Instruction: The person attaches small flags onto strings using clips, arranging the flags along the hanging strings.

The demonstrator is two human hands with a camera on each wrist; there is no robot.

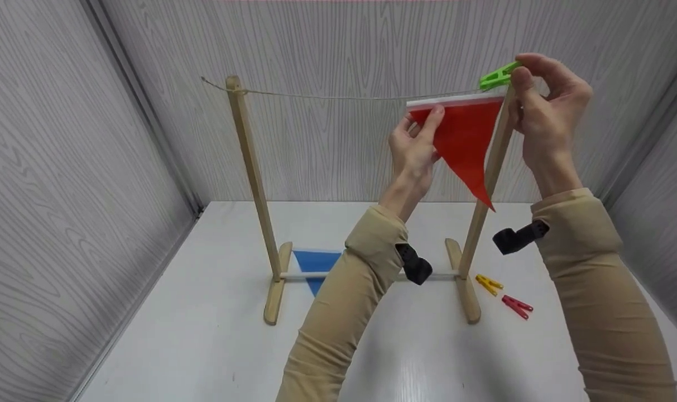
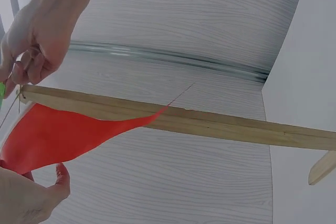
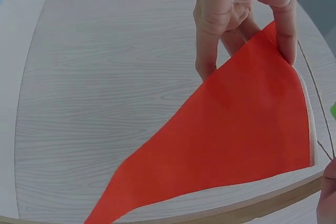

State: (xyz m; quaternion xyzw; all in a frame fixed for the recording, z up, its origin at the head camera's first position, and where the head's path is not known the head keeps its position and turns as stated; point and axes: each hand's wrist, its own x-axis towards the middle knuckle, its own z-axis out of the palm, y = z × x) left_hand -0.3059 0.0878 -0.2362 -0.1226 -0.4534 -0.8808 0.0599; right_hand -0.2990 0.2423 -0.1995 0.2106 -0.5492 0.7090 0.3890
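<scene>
A: What was on the table (image 1: 204, 335)?

B: Biggest item was the wooden rack (image 1: 253, 167), two posts on flat feet with a string (image 1: 338, 97) run between the post tops. It stood in the middle of the table, grey panel walls around it.

A: And the flag?

B: The red flag (image 1: 464, 139) hung at the string, right end, just beside the right post, white band along its top edge, point down.

A: Hands?

B: The left hand (image 1: 416, 148) pinched the flag's upper left corner between thumb and fingers. The right hand (image 1: 547, 106) pinched the green peg (image 1: 499, 76) at the string, over the flag's top right corner. Couldn't tell whether the peg had bitten on the flag.

A: Anything else?

B: A blue flag (image 1: 316, 265) lay flat behind the rack's lower rail. A yellow peg (image 1: 488, 283) and a red peg (image 1: 517, 306) lay near the right foot, just apart from each other.
</scene>
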